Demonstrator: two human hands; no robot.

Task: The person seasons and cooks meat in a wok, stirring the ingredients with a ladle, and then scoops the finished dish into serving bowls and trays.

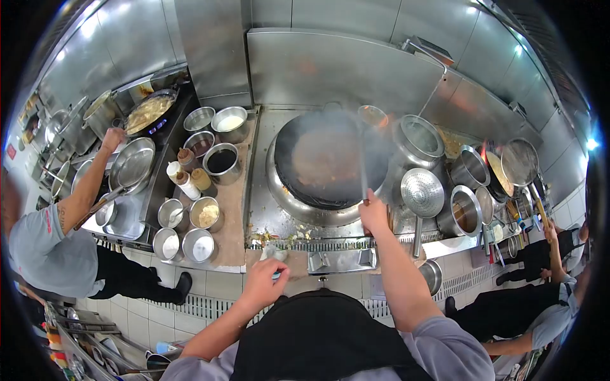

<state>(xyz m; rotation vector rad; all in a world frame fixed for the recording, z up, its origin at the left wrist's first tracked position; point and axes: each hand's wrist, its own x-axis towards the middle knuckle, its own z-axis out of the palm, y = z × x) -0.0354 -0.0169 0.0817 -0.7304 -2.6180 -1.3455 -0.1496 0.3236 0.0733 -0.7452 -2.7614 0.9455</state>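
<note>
Steam rises from a large black wok [292,181] at the centre of the stove, with brownish food [324,155] blurred in it. My right hand [373,213] is closed round the handle of a long utensil [364,165] that reaches into the steam; its far end is hidden. Near the stove's front edge, my left hand [266,278] is closed beside a whitish cloth [274,253], below and left of the wok. Whether the fingers grip the cloth is hard to see. Food scraps [298,235] lie along the stove front.
Metal pots of ingredients [207,213] and squeeze bottles [186,185] stand left of the wok. To the right are a perforated ladle [422,193], a strainer pot [420,136] and several metal pots [466,210]. A co-worker [57,254] works at the left; others are at the right.
</note>
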